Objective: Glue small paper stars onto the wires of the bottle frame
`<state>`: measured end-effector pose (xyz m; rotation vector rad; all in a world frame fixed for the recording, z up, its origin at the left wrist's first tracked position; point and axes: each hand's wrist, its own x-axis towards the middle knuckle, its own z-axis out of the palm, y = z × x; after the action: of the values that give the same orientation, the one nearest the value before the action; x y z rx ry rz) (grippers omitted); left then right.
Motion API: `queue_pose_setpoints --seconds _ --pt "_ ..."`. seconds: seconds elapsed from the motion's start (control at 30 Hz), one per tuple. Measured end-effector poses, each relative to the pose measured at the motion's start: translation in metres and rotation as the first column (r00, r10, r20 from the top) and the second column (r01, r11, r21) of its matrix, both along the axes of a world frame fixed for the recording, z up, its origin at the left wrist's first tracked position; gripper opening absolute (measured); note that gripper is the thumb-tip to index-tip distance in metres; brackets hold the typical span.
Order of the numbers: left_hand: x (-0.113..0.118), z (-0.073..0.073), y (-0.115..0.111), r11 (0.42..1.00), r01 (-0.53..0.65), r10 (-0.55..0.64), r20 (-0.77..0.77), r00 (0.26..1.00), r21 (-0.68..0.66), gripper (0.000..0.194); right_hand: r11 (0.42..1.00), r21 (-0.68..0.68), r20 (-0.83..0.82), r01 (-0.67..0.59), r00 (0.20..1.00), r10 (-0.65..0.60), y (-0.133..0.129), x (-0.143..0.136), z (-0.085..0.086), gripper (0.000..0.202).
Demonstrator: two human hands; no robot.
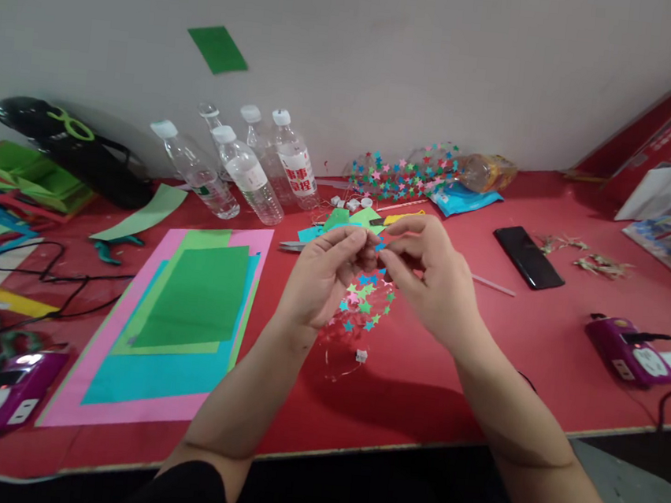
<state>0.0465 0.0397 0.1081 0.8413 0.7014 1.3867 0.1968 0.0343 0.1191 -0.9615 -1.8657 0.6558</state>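
Above the red table my left hand point(327, 274) is closed, thumb and fingertips pinched together. Facing it, my right hand point(433, 281) pinches with thumb and index finger, almost touching the left fingertips. A small blue paper star point(379, 245) shows between the fingertips. Below the hands lies or hangs a string of paper stars point(364, 308) in green, blue and pink, on thin wire; I cannot tell where it meets the table. A small white piece point(361, 356) sits on the wire's lower end. Behind the hands are scissors point(292, 246) and green paper scraps point(339, 219), partly hidden.
Coloured paper sheets point(194, 297) are stacked at left. Several plastic bottles point(252, 184) stand by the wall, beside a star-covered bottle point(402, 171). At right lie a phone point(528, 257) and a purple device point(628, 351) with a cable. Another purple device point(16, 395) is at left.
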Motion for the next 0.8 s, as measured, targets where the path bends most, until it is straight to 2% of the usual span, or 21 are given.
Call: queue_pose_setpoints --seconds 0.1,0.2,0.3,0.4,0.5,0.57,0.67,0.8 --pt "0.000 0.002 -0.002 1.000 -0.023 0.023 -0.010 1.000 0.003 0.009 0.989 -0.117 -0.072 -0.087 0.994 0.079 0.005 0.004 0.002 0.010" --pt "0.000 0.003 -0.005 1.000 -0.011 0.011 -0.067 0.998 0.001 0.014 0.986 -0.091 -0.036 -0.143 0.989 0.140 0.008 0.007 0.005 0.016" --pt "0.000 0.003 -0.006 1.000 0.009 -0.009 -0.153 0.988 -0.003 0.018 0.993 -0.032 -0.079 -0.115 0.991 0.112 0.009 0.009 0.009 0.020" --pt "0.000 0.002 -0.006 1.000 0.023 -0.023 -0.197 0.980 -0.001 0.020 0.992 -0.095 -0.200 -0.086 0.978 0.065 0.010 0.011 0.010 0.021" --pt "-0.001 0.004 -0.007 0.999 0.032 -0.028 -0.200 0.979 0.017 0.021 0.987 -0.128 -0.246 -0.095 0.967 0.062 0.012 0.012 0.010 0.018" --pt "-0.003 0.006 -0.008 0.995 0.098 -0.092 -0.238 0.967 0.014 0.021 0.982 -0.144 -0.248 -0.120 0.965 0.082 0.015 0.012 0.009 0.010" --pt "-0.006 0.009 -0.010 0.970 0.239 -0.238 -0.304 0.922 -0.034 0.022 0.963 -0.139 -0.241 -0.231 0.951 0.194 0.020 0.013 0.005 0.019" --pt "-0.008 0.007 -0.009 0.945 0.320 -0.324 -0.333 0.886 -0.070 0.020 0.878 -0.222 -0.357 -0.424 0.874 0.331 0.028 0.014 -0.002 0.018"
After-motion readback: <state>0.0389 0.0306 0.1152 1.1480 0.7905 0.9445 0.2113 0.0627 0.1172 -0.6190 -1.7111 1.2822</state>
